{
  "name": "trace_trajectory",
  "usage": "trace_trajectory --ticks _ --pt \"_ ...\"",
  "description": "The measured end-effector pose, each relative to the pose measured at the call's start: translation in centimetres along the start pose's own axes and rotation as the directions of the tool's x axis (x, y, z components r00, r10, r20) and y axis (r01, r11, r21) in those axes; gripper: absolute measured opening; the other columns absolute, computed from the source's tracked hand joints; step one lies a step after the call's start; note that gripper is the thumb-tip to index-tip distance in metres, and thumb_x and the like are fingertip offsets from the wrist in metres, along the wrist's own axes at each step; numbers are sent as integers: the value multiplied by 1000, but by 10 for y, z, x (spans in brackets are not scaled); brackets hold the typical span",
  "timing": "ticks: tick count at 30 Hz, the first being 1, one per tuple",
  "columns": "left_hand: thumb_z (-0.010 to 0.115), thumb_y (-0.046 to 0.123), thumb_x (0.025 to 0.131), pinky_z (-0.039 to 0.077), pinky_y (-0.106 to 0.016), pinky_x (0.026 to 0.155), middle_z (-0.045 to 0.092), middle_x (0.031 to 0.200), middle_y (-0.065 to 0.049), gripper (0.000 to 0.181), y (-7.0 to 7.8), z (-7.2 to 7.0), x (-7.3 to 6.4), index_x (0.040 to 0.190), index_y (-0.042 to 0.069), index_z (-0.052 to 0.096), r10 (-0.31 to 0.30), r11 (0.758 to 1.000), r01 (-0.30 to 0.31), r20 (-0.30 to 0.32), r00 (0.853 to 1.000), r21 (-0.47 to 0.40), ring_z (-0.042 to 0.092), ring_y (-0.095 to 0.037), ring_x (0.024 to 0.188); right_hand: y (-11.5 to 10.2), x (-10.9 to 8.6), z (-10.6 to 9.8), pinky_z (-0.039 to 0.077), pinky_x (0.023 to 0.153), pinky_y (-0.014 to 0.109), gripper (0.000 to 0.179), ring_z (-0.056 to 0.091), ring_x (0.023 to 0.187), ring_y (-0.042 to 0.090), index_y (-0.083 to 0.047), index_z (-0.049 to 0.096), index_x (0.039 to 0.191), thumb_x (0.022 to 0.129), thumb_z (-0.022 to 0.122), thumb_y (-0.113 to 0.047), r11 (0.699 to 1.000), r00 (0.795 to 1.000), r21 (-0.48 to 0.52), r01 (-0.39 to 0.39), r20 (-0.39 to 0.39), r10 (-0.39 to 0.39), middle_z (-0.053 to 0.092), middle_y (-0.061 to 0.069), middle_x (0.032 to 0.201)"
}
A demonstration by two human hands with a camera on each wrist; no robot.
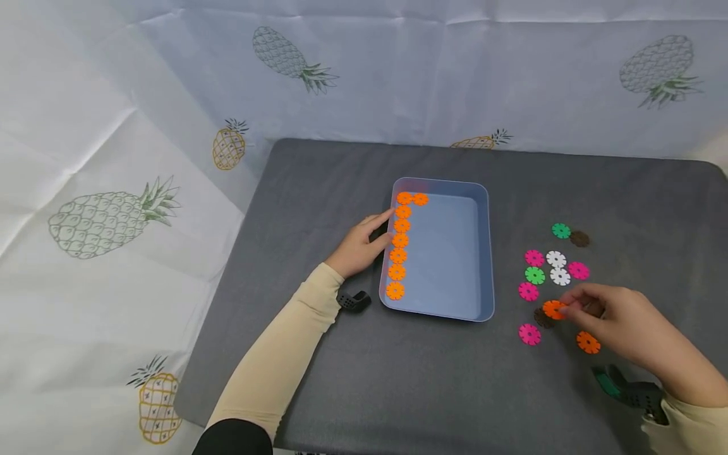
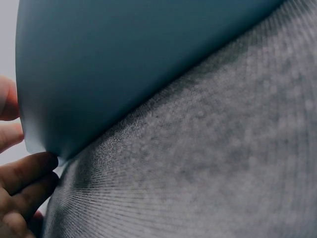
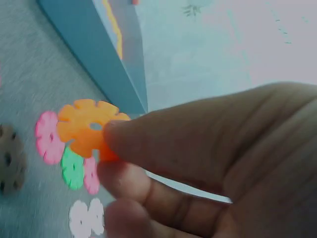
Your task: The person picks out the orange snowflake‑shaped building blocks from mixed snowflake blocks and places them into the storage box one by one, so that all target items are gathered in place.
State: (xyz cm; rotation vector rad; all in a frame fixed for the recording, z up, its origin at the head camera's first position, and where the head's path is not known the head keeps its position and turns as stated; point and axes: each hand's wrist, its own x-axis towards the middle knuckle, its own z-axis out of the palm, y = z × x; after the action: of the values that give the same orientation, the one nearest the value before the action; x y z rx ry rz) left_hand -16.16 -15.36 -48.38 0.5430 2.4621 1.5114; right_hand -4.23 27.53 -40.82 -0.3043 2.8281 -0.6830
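Between thumb and fingertips, my right hand (image 1: 617, 319) pinches an orange flower-shaped disc (image 3: 89, 124), held just over the table beside a brown disc (image 1: 543, 318). My left hand (image 1: 359, 245) rests at the left wall of a blue-grey tray (image 1: 487, 253); in the left wrist view its fingers (image 2: 29, 171) touch the tray's side and curl around its edge. Inside the tray, several orange discs (image 1: 398, 255) line the left side, with one more orange disc (image 1: 421, 199) beside the top one. Another orange disc (image 1: 588, 342) lies on the table below my right hand.
Right of the tray lie pink discs (image 1: 529, 334), white discs (image 1: 560, 277), green discs (image 1: 534, 275) and a second brown disc (image 1: 579, 239). The dark grey table (image 1: 318, 189) meets a pineapple-print cloth (image 1: 387, 76) behind and at the left.
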Motion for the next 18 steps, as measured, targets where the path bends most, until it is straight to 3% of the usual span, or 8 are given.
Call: trace_trajectory --ticks 7,14,18 --pt "54 24 109 36 -46 122 48 161 -7 59 0 1 1 165 18 38 7 1000 -7 -6 1000 9 41 -24 151 -18 21 2 42 50 27 9 52 58 5 -8 74 104 99 73 -15 999 993 45 28 -118 -22 69 0 81" --pt "53 26 109 36 -47 122 47 161 -6 59 -3 3 -1 166 20 37 4 1000 -4 -8 1000 10 41 -24 151 -37 46 0 44 54 27 10 56 61 8 -8 74 104 99 71 -16 997 990 59 50 -138 -41 72 3 85" --pt "54 25 109 35 -48 122 47 161 -8 59 -4 3 -3 165 18 38 15 1000 -15 -12 1000 6 41 -25 151 -48 60 2 45 56 28 15 57 61 10 -7 75 107 100 71 -18 994 994 103 47 -105 -37 74 5 89"
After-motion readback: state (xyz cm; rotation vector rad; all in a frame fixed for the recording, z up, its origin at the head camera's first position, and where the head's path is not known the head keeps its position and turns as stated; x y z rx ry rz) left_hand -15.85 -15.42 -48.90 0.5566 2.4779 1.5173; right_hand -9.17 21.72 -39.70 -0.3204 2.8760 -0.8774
